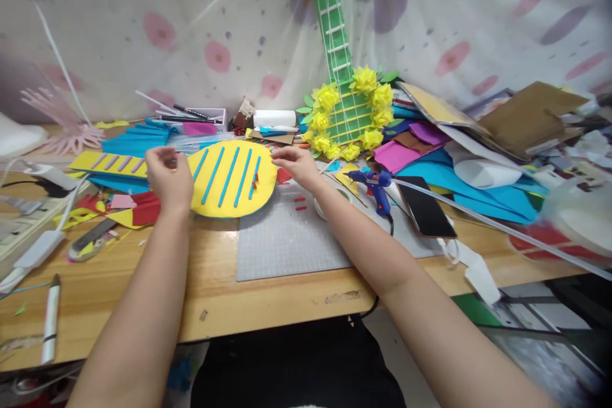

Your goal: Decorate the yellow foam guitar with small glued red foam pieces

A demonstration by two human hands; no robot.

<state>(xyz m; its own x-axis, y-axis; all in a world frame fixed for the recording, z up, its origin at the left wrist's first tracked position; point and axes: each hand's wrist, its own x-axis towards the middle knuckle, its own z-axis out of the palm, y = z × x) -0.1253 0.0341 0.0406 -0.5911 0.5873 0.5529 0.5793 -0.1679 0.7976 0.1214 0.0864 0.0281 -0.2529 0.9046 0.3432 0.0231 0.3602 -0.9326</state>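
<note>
A yellow paper guitar (230,194) lies on the table, its round body overlapping the cutting mat. Blue strips cross the body, small red pieces (255,182) sit near its right side, and purple strips cross its neck (123,164). My left hand (171,180) is above the place where neck and body meet, fingers curled; what they hold is too small to make out. At the body's right edge, the fingertips of my right hand (297,164) are pinched together on the rim. Two red strips (300,204) lie on the mat.
A blue glue gun (377,188) and a phone (427,207) lie right of my right hand, on the grey cutting mat (287,248). Behind stands a green paper guitar (339,44) with yellow flowers. Coloured sheets (482,185) pile at right; a power strip (29,236) is at left.
</note>
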